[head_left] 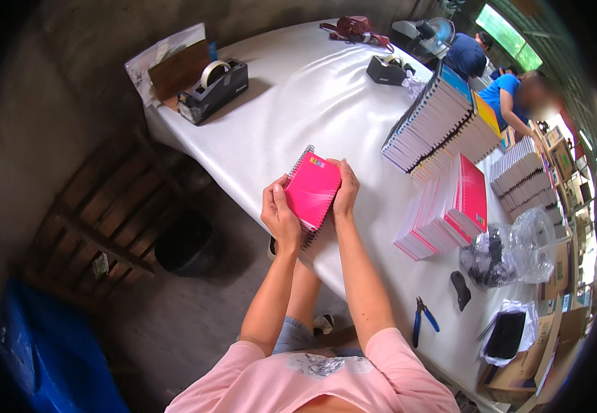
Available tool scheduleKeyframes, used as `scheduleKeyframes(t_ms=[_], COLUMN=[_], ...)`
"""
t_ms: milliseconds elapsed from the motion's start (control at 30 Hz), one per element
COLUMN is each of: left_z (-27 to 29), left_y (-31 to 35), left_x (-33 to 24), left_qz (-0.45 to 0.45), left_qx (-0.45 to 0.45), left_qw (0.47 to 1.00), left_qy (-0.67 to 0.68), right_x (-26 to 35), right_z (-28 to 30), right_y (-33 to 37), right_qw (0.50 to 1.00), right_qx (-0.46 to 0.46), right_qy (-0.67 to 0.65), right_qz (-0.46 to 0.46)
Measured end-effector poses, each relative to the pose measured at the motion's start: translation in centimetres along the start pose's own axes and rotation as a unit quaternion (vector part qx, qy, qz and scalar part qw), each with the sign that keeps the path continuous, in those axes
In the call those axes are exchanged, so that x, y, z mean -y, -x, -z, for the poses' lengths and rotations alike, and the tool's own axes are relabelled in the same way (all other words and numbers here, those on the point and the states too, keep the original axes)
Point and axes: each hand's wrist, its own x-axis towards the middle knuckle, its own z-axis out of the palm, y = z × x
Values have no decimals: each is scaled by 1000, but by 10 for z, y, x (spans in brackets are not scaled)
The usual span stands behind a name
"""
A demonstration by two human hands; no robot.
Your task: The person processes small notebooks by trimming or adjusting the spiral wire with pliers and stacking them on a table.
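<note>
Between my two hands, over the near edge of the white-covered table, is a small stack of pink spiral notebooks (314, 184). Wire coils show along its upper left and lower edges. My left hand (281, 212) grips the left side, thumb on top near the edge. My right hand (345, 189) is wrapped around the right side. To the right stands a row of pink notebooks (443, 210) with their page edges toward me. Behind it rise tall stacks of blue and yellow notebooks (443, 124).
Tape dispensers (214, 89) sit at the far left and far middle. Blue-handled pliers (424, 321), a black object (460, 290), a clear plastic bag (518, 251) and a phone (506, 335) lie at right. A person in blue (508, 100) works beyond. A wooden bench (99, 206) stands left.
</note>
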Motion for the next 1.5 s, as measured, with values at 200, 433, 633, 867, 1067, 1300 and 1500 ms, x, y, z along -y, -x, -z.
scheduleKeyframes(t_ms=[200,433,633,867,1067,1300,1500], left_z=[-3,7,22,9,-23,-50,-47], left_y=[3,-8,-6,35,81,133,137], left_x=[-1,18,19,-86,-128,-125,-130], left_qz=[12,-115,-106,-259,-258,133,-291], left_qx=[-1,-30,-125,-116,223,451,607], left_qw=[1000,992,985,958,932,856,697], left_qy=[14,36,51,32,124,212,-245], right_x=[-12,65,230,237,262,209,212], right_z=[8,-1,101,209,194,168,386], right_y=[0,32,46,15,46,170,194], right_qw=[1000,898,744,870,898,982,777], right_qx=[-5,-60,-263,-143,-229,-82,-297], right_qy=[-6,295,477,472,340,141,547], right_qz=[16,321,387,15,161,91,92])
